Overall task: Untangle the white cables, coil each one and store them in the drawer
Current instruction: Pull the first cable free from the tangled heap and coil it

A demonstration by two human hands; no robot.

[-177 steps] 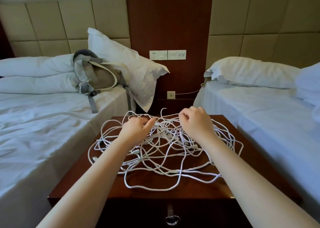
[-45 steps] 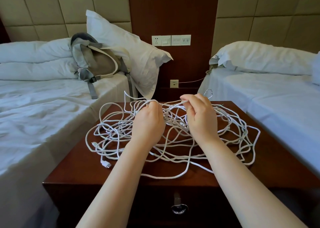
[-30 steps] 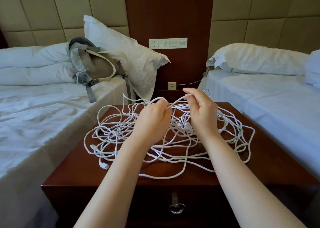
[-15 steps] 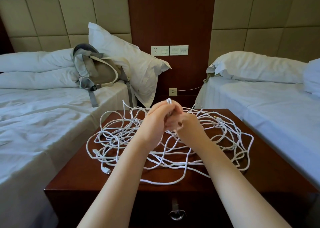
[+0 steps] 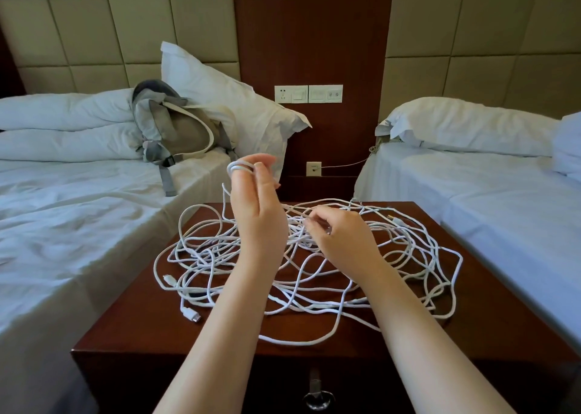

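A tangle of white cables (image 5: pixel 405 256) is spread over the dark wooden nightstand (image 5: pixel 151 325). My left hand (image 5: pixel 256 212) is raised above the pile with a white cable looped around its fingertips. My right hand (image 5: pixel 342 240) sits lower, just right of the left, pinching a strand that runs out of the tangle. Loose plug ends (image 5: pixel 192 314) lie at the pile's front left. The drawer is closed below the top, with its metal handle (image 5: pixel 316 394) at the bottom edge of the view.
A bed (image 5: pixel 63 240) with white sheets and a grey backpack (image 5: pixel 176 127) stands to the left, another white bed (image 5: pixel 503 199) to the right. A wall panel with sockets (image 5: pixel 308 94) rises behind the nightstand.
My left hand has risen with a cable loop on its fingers. My right hand has dropped and moved right, away from the left, holding a strand.
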